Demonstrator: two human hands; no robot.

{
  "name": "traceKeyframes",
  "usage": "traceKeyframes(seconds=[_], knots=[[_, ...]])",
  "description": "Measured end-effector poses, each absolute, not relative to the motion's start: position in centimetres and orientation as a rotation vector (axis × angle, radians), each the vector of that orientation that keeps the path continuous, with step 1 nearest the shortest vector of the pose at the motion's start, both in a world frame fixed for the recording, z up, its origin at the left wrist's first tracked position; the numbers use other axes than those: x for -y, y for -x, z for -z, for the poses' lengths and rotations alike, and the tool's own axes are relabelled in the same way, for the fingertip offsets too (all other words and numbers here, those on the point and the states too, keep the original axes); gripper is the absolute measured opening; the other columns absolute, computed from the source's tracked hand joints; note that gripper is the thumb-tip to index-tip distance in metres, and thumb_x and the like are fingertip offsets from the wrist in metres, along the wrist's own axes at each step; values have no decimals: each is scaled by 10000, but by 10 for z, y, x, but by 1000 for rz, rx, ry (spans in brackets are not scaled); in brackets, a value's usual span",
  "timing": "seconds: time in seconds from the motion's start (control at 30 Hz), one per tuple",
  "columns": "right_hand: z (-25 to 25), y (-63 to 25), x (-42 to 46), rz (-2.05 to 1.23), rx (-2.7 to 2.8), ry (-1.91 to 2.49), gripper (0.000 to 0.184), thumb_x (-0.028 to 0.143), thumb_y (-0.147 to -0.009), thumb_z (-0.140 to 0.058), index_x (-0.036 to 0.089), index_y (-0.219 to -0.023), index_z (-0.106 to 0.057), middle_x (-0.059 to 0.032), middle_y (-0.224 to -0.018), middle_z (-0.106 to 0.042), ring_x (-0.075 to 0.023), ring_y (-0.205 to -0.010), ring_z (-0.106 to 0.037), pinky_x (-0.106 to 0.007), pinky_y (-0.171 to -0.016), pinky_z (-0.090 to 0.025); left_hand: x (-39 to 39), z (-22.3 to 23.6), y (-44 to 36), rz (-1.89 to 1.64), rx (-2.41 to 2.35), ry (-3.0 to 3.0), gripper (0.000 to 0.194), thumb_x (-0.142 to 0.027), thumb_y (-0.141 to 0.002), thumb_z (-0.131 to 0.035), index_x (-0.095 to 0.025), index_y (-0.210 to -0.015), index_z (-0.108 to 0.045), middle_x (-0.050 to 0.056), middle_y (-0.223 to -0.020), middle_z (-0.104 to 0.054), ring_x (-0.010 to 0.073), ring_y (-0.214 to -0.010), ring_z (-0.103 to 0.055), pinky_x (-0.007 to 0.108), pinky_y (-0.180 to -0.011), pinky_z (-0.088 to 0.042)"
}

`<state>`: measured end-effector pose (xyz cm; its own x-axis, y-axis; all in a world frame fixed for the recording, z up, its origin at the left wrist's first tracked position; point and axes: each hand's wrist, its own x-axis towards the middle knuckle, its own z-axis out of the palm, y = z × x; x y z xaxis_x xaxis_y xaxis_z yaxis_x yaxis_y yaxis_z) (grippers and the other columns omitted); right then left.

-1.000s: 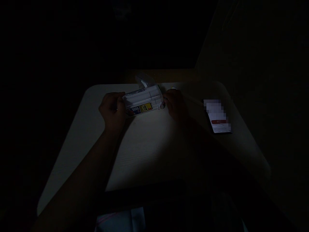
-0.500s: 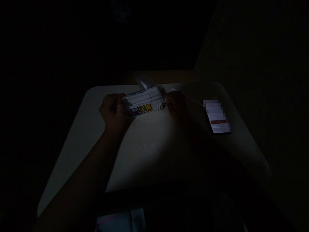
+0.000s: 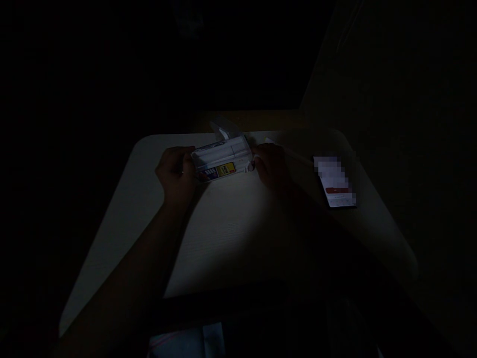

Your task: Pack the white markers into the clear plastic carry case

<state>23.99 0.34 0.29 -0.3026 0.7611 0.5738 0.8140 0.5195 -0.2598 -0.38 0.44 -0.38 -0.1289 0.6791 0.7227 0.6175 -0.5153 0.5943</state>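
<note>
In a very dark scene, a white plastic-wrapped packet with a yellow and blue label lies on a pale table. My left hand is closed on the packet's left end. At the right end, my right hand has its fingers pinched on the packet's edge. A bit of clear wrapping sticks up behind the packet. Both forearms reach in from below and are mostly lost in shadow.
A phone with a lit screen lies on the table at the right. The table's rounded far corners border darkness. A dark strip runs along the near table edge, with pale cloth below it.
The packet has tilted slightly between my hands, its label side dropping lower. Both hands stay at its ends with only small shifts.
</note>
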Motion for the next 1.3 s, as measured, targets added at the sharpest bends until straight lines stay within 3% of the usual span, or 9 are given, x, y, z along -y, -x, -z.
traceKeyframes(seconds=[0.33,0.63,1.3], knots=[[3,-240,-5,215,2132,1195,297,232,-925,-365,174,-1139,-563,-115,-1119,-608,-231,-1045,-516,-396,-931,-340,-3,1,2,-1756,-1539,-2020,248,-280,-905,-491,-144,-958,-691,58,-930,-656,158,-901,-608,324,-834,-489],[1,-239,-4,218,2157,1159,293,180,-864,-389,155,-1068,-598,-120,-1083,-632,-226,-988,-544,-380,-893,-386,1,-5,-3,-1793,-1531,-2000,215,-248,-860,-508,-178,-921,-702,46,-909,-661,167,-894,-625,315,-798,-490],[3,-234,-2,123,2056,1200,351,234,-856,-372,154,-1098,-612,-156,-1088,-625,-273,-1019,-551,-477,-940,-433,6,-12,-3,-1792,-1507,-2076,246,-272,-882,-451,-182,-914,-678,53,-893,-648,173,-897,-603,319,-808,-482]])
